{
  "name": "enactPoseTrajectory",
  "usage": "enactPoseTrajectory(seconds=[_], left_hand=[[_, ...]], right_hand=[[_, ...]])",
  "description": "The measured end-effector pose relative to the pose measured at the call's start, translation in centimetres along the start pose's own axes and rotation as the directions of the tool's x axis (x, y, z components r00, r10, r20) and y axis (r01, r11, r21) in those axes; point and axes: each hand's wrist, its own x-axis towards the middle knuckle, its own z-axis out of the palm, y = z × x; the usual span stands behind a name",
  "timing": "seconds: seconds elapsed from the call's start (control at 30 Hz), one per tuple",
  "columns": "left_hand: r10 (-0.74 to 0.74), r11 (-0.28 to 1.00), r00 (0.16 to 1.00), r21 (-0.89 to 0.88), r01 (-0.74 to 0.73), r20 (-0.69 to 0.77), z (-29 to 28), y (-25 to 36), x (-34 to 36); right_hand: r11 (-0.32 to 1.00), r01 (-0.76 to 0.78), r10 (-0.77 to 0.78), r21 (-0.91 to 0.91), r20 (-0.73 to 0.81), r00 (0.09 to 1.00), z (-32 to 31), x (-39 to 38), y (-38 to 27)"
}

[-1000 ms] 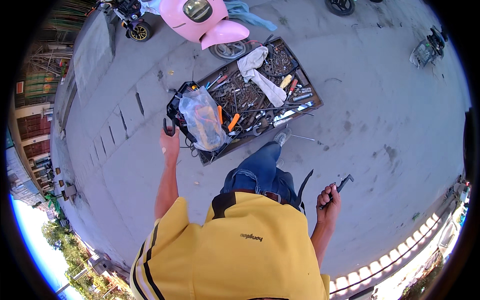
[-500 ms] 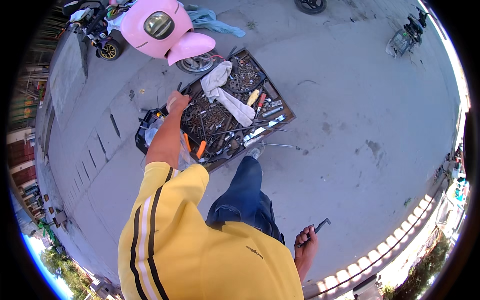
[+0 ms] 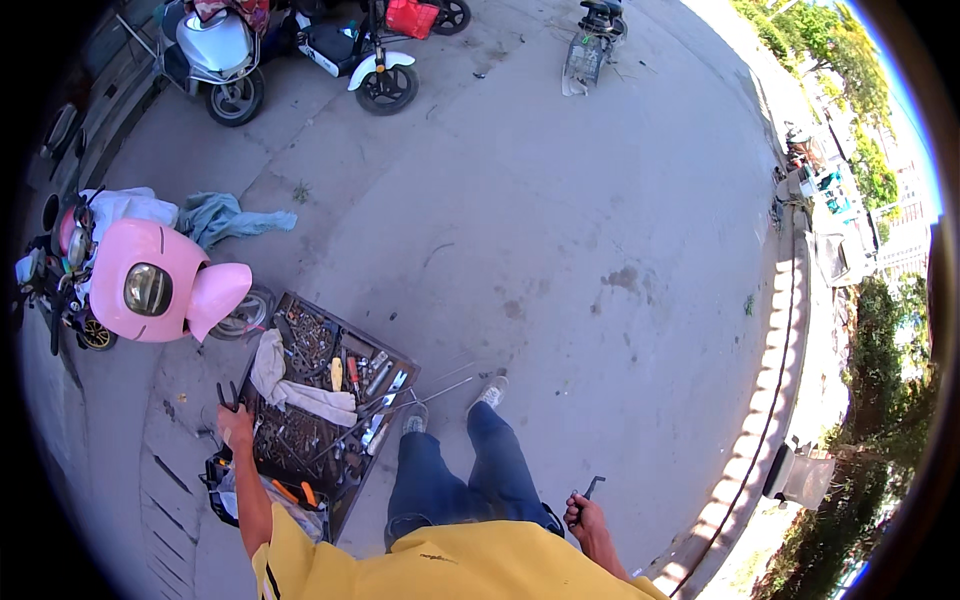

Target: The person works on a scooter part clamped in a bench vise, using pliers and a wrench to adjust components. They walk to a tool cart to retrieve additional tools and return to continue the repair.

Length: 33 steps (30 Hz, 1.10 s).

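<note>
My left hand is closed on a dark two-pronged tool that looks like pliers, over the left edge of a shallow tool tray. The tray is full of bolts, sockets and hand tools, with a whitish rag draped across it. A yellow-handled tool and a red-handled one lie beside the rag. Two orange handles show near the tray's close end. Off to the right, my right hand grips a dark tool with a bent end, away from the tray.
A pink scooter stands just beyond the tray, near a blue cloth on the ground. A black case sits at the tray's left. More scooters are parked far off; a dark stripped frame stands behind.
My view has swung right and up. My left hand has lifted the dark two-pronged tool, now plainly visible at the tray's edge. My right hand still holds the bent tool.
</note>
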Motion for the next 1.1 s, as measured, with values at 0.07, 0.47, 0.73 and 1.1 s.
enactPoseTrajectory(seconds=[0.07,0.47,0.73,1.1], left_hand=[[-0.006,0.923,0.995,-0.384,-0.034,-0.103,-4.6,4.9,-3.1],[0.382,-0.773,0.923,-0.533,0.344,0.042,-11.1,38.8,-10.8],[0.442,-0.667,0.827,-0.489,0.562,0.347,-2.9,57.0,-15.0],[0.436,-0.253,0.782,-0.773,0.582,0.446,-3.0,88.7,-5.1]], right_hand=[[0.998,-0.057,0.06,0.04,-0.087,0.994,-2.2,3.6,0.2],[0.994,-0.1,0.103,-0.032,0.096,0.99,3.9,25.0,-24.9],[0.956,0.288,-0.259,-0.051,0.312,0.914,26.0,25.5,-54.6],[0.999,-0.041,0.041,-0.003,0.019,0.999,33.3,37.6,-60.8]])
